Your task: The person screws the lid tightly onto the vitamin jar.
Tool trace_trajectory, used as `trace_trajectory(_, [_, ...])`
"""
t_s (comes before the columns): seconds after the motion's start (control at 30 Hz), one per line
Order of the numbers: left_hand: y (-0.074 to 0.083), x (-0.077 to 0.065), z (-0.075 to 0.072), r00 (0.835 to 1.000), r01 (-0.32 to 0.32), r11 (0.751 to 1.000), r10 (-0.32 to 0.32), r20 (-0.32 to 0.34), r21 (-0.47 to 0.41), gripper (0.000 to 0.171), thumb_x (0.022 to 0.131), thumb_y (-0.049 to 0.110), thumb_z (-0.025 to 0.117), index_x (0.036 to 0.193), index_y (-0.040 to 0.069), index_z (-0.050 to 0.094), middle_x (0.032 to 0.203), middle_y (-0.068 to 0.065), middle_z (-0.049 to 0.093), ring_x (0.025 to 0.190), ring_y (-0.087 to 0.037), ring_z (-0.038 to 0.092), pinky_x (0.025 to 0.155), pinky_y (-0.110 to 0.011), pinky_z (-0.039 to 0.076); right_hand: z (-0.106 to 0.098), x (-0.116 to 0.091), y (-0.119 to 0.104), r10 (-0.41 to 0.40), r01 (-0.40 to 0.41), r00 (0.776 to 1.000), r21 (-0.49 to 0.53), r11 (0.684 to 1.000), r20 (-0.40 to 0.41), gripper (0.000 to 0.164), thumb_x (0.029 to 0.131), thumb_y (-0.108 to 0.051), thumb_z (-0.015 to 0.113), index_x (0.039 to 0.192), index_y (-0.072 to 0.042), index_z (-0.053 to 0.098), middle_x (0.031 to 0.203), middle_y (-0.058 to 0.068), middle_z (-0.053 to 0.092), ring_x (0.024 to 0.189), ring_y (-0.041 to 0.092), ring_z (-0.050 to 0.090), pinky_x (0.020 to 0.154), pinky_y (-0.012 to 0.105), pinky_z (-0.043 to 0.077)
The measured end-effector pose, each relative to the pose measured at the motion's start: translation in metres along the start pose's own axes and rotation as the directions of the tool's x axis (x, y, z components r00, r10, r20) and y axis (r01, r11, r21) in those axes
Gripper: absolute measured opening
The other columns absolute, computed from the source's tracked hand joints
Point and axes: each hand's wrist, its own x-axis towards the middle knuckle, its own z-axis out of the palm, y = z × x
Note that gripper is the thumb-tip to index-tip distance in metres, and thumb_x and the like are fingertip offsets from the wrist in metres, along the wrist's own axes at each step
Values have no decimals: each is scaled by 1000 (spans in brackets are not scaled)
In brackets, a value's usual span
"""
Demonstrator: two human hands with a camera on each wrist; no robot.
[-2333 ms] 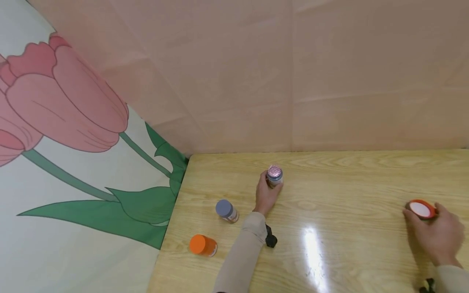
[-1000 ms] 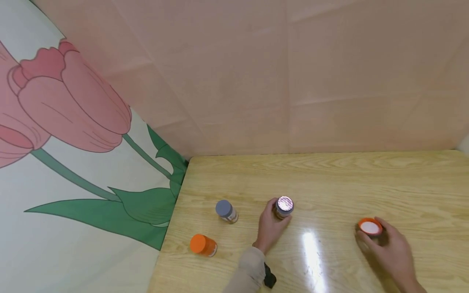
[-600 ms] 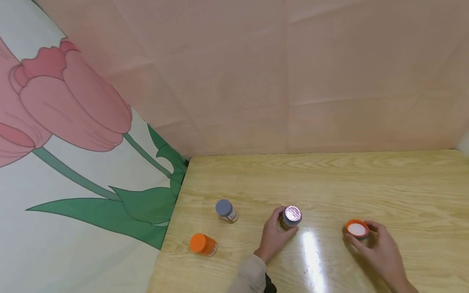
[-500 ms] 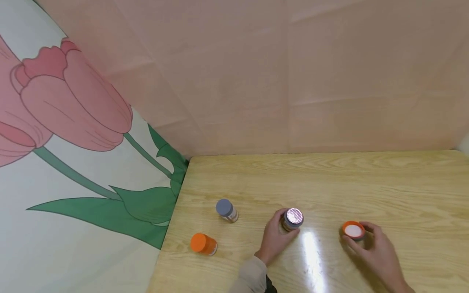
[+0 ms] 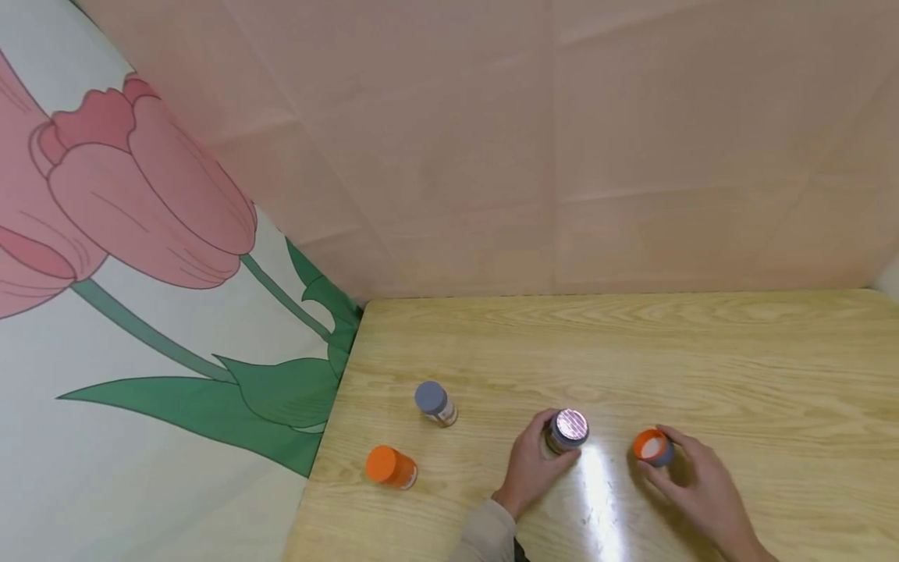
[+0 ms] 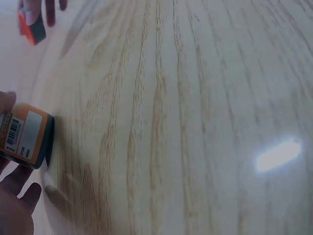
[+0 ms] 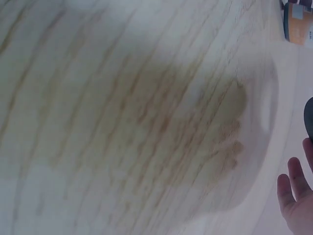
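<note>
My left hand (image 5: 531,468) grips a dark jar (image 5: 558,446) round its side, with a shiny foil seal (image 5: 572,425) on its mouth. In the left wrist view the jar (image 6: 29,134) shows an orange label with a barcode. Its base is close to the table; whether it touches is unclear. My right hand (image 5: 702,488) pinches a cap (image 5: 663,455) between thumb and fingers, to the right of the jar and apart from it. This cap is blue-grey outside, with an orange rim and a white inside tilted toward the jar.
Left of the hands stand a jar with a blue-grey lid (image 5: 431,400) and an orange jar (image 5: 386,466), both on the wood-grain table (image 5: 772,375). A pinkish-brown cloth (image 5: 456,156) hangs behind, and a tulip-print sheet (image 5: 161,328) borders the left edge.
My left hand has brought the foil-sealed jar nearer and slightly right. My right hand has carried the cap left toward it, lately tilting its inside toward the jar. The other two jars stay put.
</note>
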Motion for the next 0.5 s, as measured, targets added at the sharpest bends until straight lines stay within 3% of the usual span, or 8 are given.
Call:
trace_trajectory(0.07, [0, -1, 0, 1000, 2, 1000, -2, 2, -3, 63, 81, 20, 82, 136, 25, 51, 133, 5, 63, 125, -11, 59, 109, -30, 46, 1, 0, -1, -18, 18, 1000, 10, 1000, -7, 66, 66, -13, 90, 124, 2, 62, 117, 26, 66, 111, -13, 38, 97, -4, 15])
trace_trajectory(0.13, [0, -2, 0, 1000, 7, 1000, -7, 4, -2, 63, 81, 21, 82, 136, 26, 51, 133, 6, 63, 125, -11, 59, 109, -31, 46, 2, -1, -2, -21, 21, 1000, 19, 1000, -1, 68, 67, -13, 90, 126, 2, 61, 119, 27, 66, 113, -14, 38, 99, -3, 14])
trace_trajectory(0.27, [0, -4, 1, 1000, 6, 1000, -6, 10, 0, 62, 82, 22, 81, 136, 26, 51, 132, 7, 63, 124, -10, 59, 108, -30, 46, 3, -3, -7, 21, -21, 1000, 16, 1000, 23, 71, 71, -18, 89, 131, 2, 56, 124, 26, 63, 116, 11, 48, 99, -3, 13])
trace_trajectory(0.37, [-2, -5, 2, 1000, -9, 1000, 8, 11, 9, 62, 82, 23, 82, 136, 26, 51, 131, 7, 64, 123, -9, 59, 107, -30, 47, 2, -4, -12, 59, -59, 997, 7, 998, 41, 71, 73, -21, 88, 130, 3, 54, 125, 25, 62, 113, 32, 50, 98, 0, 18])
trace_trajectory(0.4, [-2, -6, 3, 1000, -13, 1000, 13, 11, 11, 62, 81, 23, 82, 135, 26, 51, 131, 7, 64, 123, -9, 59, 107, -29, 47, 2, -4, -13, 65, -65, 997, 8, 998, 46, 70, 73, -21, 88, 129, 3, 54, 124, 25, 62, 114, 34, 50, 101, 7, 24])
trace_trajectory(0.5, [-2, -8, 4, 1000, -15, 1000, 15, 18, 17, 62, 81, 23, 82, 135, 26, 51, 131, 7, 64, 123, -9, 59, 107, -30, 47, 1, -4, -16, 71, -71, 996, 0, 997, 55, 67, 74, -23, 88, 127, 2, 56, 124, 23, 63, 111, 37, 51, 98, 8, 25])
